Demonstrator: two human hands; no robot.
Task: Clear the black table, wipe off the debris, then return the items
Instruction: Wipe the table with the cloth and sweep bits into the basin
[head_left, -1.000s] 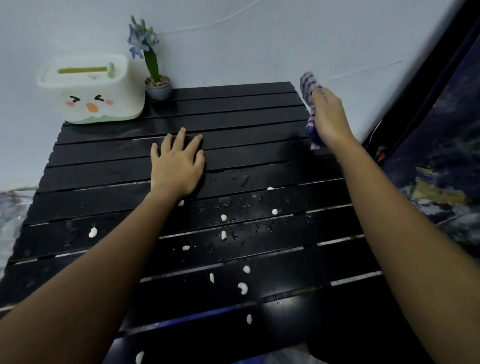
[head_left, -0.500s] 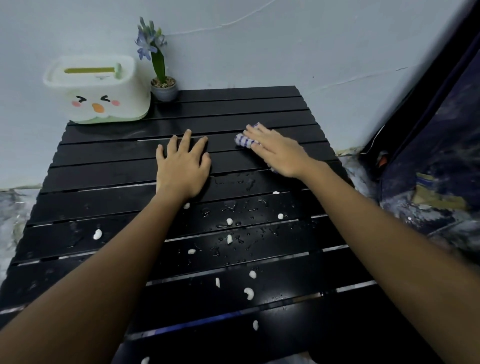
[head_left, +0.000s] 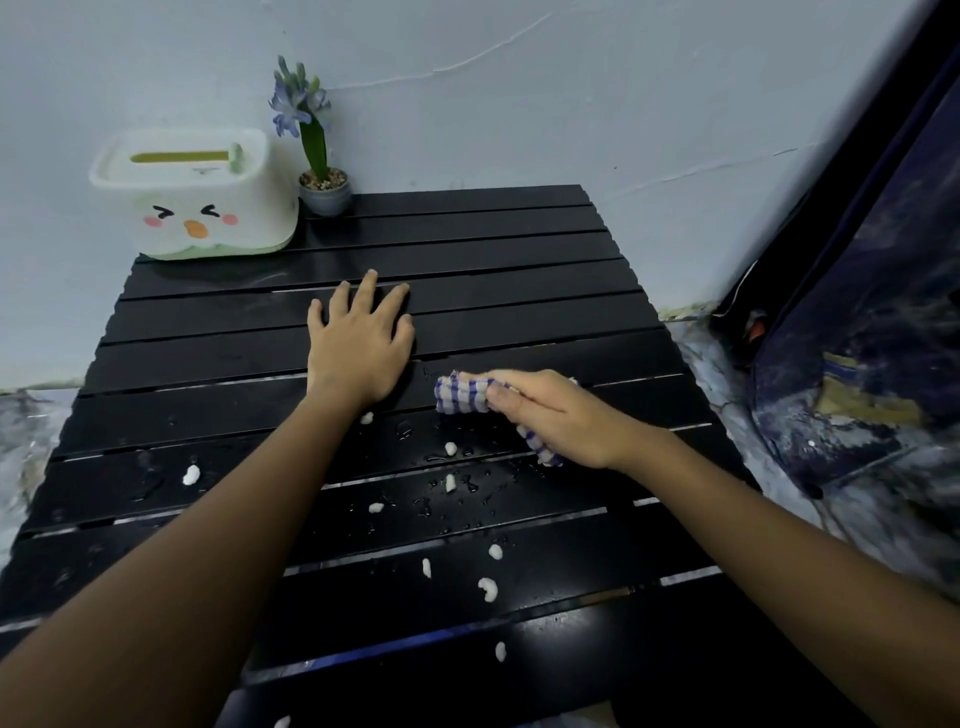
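Checked cloth (head_left: 462, 396) under right hand (head_left: 558, 418) now nearer the debris (head_left: 450, 449), left hand (head_left: 358, 345) unmoved

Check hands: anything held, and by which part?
The right hand presses a bunched checked cloth onto the black table, gripping its middle; both ends stick out. The left hand lies flat, holding nothing.

Head view, downward over table (head_left: 493, 249)

Checked cloth (head_left: 462, 396) on littered table (head_left: 493, 249)
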